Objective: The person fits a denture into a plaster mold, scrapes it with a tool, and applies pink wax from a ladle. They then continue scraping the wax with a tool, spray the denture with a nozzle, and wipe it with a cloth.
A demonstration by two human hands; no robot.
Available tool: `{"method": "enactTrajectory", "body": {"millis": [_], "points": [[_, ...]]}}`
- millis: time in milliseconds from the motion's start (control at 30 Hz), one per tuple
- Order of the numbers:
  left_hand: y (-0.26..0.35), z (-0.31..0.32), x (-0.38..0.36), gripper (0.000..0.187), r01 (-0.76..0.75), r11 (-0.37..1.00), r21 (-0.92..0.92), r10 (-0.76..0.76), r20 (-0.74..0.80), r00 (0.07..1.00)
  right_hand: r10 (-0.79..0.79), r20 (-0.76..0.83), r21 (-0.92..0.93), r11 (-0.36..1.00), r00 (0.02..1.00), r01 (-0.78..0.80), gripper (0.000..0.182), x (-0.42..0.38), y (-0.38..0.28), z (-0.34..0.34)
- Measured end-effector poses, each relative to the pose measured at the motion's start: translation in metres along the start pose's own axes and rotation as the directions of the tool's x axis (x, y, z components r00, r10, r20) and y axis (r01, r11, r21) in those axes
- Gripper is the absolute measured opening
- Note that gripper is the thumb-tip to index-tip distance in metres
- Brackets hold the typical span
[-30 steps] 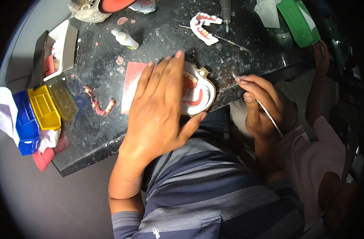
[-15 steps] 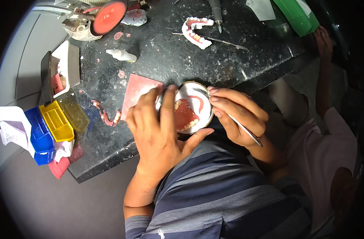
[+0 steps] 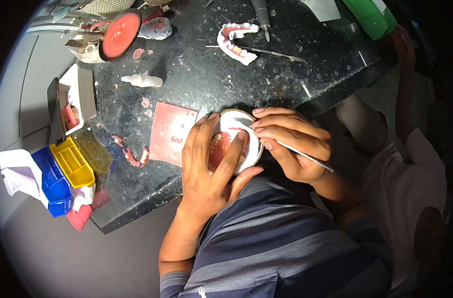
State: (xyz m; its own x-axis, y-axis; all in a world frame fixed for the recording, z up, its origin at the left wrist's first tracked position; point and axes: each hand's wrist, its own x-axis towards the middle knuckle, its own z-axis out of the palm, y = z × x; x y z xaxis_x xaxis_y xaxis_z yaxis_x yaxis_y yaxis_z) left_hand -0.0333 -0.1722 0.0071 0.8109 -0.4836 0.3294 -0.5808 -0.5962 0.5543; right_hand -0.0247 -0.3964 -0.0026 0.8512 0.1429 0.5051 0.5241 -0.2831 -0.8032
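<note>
Mold btwn hands, gripped by L hand; tool pinched in R hand, tip hidden | risk: mold poss. gouged or L hand nicked if tool slips | blk table, scuffed, beyond both hands; wax sheet left of L hand; co-worker's sleeve right of R hand

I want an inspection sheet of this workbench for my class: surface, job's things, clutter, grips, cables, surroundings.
Surface: black tabletop, scuffed, pink flecks scattered.
Job's things: dental cast, slender tool, pink sheet alongside.
Clutter: second dental model, white bottle, green box, yellow tray, blue tray.
Grips: left grip steadies the dental cast; right grip pinches the slender tool.
Cables: nothing seen.
Surroundings: another person's hand near the green box.
</note>
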Motion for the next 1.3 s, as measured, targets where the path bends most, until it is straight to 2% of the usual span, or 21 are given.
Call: {"method": "enactTrajectory", "body": {"millis": [133,200,433,533,933,1033,1167,1300], "points": [[0.0,0.0,0.0,0.079,0.001,1.0,-0.007,-0.001,-0.007,1.0,-0.001,-0.017,0.025,1.0,1.0,0.001,0.014,-0.003,0.003,0.003],[0.0,-0.003,0.001,0.072,0.0,1.0,-0.018,0.0,0.03,1.0,-0.002,-0.026,0.026,1.0,1.0,0.002,0.014,-0.003,0.004,0.003],[0.001,-0.004,0.002,0.071,0.008,1.0,-0.017,-0.007,0.041,0.999,0.018,-0.039,0.033,0.999,0.999,-0.017,0.015,-0.003,0.004,0.004],[0.0,-0.003,0.002,0.077,0.0,1.0,-0.021,0.0,0.006,1.0,0.016,-0.053,0.023,1.0,0.998,-0.015,0.015,-0.003,0.003,0.006],[0.003,-0.006,0.003,0.066,0.014,1.0,-0.025,-0.014,0.019,1.0,-0.013,-0.083,-0.018,1.0,0.996,0.012,0.017,-0.005,0.012,0.007],[0.003,-0.006,0.002,0.067,0.016,0.999,-0.034,-0.016,0.019,1.0,0.027,-0.13,0.04,0.999,0.991,-0.022,0.017,-0.003,0.01,0.006],[0.002,-0.005,0.002,0.068,0.012,0.999,-0.035,-0.012,0.013,1.0,-0.025,-0.081,0.047,0.998,0.996,0.029,0.017,-0.005,0.009,0.006],[0.002,-0.005,0.001,0.068,0.015,0.998,-0.054,-0.015,0.013,1.0,0.007,-0.081,0.057,0.998,0.997,-0.002,0.015,-0.005,0.008,0.005]]}}
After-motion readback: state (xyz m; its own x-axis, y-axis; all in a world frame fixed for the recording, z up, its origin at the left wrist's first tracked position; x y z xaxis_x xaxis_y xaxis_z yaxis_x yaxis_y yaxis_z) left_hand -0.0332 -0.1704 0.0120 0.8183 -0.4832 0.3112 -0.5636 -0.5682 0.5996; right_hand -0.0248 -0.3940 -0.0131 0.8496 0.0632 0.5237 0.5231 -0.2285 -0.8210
